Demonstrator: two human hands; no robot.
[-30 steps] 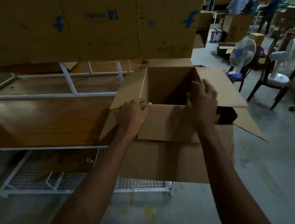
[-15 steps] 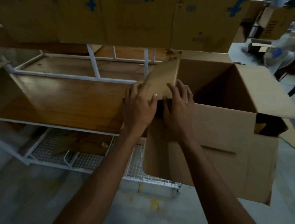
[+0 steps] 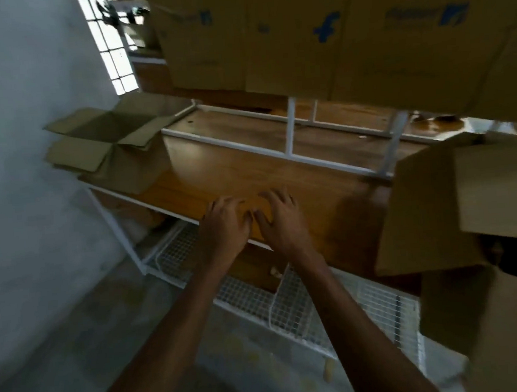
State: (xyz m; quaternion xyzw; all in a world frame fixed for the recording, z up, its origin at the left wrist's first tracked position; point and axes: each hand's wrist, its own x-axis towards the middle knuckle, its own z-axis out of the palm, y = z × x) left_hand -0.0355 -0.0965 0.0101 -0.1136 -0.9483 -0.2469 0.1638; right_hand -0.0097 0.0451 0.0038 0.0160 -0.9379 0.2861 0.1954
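Brown cardboard boxes [image 3: 315,33] carry blue logos, above a glossy orange-brown wooden shelf [image 3: 249,178] on a white wire-grid rack [image 3: 290,304].

I read dim | window [image 3: 116,52] glare up-left of fingers [image 3: 230,202] | motion blur right of them | edges bowed

Your left hand [image 3: 224,226] and right hand [image 3: 279,222] are both bare, and your forearms are bare too, pretty lean, right down to the bottom of the shot.
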